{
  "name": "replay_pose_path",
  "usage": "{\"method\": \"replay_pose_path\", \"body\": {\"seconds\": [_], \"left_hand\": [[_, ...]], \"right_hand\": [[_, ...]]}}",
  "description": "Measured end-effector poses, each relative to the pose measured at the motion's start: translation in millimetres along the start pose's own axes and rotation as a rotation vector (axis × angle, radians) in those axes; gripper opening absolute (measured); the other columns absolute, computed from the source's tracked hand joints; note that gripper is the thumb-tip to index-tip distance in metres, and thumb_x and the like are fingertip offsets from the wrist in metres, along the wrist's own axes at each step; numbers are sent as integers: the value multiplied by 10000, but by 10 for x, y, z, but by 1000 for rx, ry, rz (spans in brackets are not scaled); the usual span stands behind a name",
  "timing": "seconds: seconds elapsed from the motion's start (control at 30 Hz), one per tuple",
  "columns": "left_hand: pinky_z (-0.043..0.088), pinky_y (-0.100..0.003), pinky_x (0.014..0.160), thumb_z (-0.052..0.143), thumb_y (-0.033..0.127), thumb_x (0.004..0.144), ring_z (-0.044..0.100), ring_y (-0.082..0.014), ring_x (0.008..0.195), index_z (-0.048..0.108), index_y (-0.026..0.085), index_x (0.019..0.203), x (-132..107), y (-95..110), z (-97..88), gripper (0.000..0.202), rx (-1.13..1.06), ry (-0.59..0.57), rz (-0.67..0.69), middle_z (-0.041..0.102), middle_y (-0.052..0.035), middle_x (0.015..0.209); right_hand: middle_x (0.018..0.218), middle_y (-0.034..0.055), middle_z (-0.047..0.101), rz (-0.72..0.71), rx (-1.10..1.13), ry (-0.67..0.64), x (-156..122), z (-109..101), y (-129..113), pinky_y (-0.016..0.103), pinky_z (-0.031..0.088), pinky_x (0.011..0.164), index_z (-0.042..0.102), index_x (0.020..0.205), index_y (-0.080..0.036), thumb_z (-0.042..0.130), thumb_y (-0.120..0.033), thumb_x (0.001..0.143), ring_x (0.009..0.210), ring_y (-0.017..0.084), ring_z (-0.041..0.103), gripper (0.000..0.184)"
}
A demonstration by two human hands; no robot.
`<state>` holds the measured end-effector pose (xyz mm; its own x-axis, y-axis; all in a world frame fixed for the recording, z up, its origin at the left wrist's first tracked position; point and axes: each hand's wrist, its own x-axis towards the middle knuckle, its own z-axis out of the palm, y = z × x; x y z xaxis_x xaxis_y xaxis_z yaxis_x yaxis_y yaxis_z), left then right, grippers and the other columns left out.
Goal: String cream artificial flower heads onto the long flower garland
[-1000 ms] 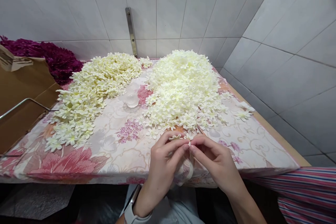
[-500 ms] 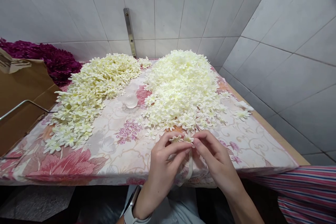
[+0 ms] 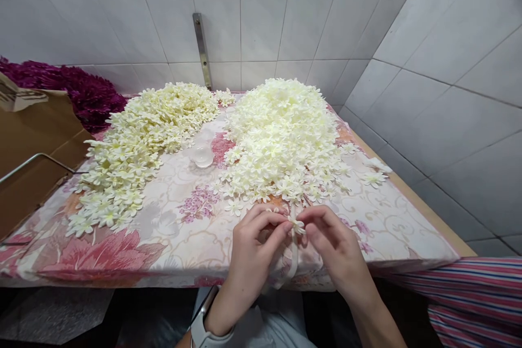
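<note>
My left hand [image 3: 255,247] and my right hand [image 3: 336,247] meet at the table's near edge, fingertips pinched together on a small cream fabric flower [image 3: 296,224]. A pale ribbon-like strip [image 3: 292,255] hangs down between the hands. Just beyond my fingers lies a big pile of cream flowers [image 3: 283,138]. A second, longer pile of cream flowers [image 3: 136,149] stretches along the left side of the floral tablecloth [image 3: 191,228]. A watch sits on my left wrist.
A small clear plastic piece [image 3: 203,156] lies between the piles. A cardboard box [image 3: 32,147] with a metal bar stands at the left, dark purple flowers [image 3: 81,92] behind it. Tiled walls close the back and right. A striped sleeve [image 3: 473,296] shows at lower right.
My hands have stayed at the table's edge, shifting slightly up and forward. The fingers have worked the small flower, which now shows between the fingertips above the hanging strip.
</note>
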<state>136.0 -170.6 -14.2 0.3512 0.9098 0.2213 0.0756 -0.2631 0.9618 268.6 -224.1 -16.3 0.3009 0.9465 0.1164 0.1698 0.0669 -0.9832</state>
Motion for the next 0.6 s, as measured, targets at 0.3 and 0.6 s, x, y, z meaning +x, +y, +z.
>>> {"method": "replay_pose_path", "body": {"seconds": [0.3,0.6], "left_hand": [[471,-236,691,567,198,822,600,-152,793,661,185,727,10,-18,21,134,29,58,-6,616,-23,784],[462,-223,644,577,212,813,580,-135,727,635,171,722,-16,-9,46,115,52,124,15,589,-13,748]], "right_hand": [[868,58,683,-122,-276,-76,0,71,29,273,486,727,669,930,-189,449,-294,879,774,189,619,249],[551,-9,507,-47,-208,-37,8,105,35,229,368,491,526,608,-180,489,-356,852,525,122,468,303]]}}
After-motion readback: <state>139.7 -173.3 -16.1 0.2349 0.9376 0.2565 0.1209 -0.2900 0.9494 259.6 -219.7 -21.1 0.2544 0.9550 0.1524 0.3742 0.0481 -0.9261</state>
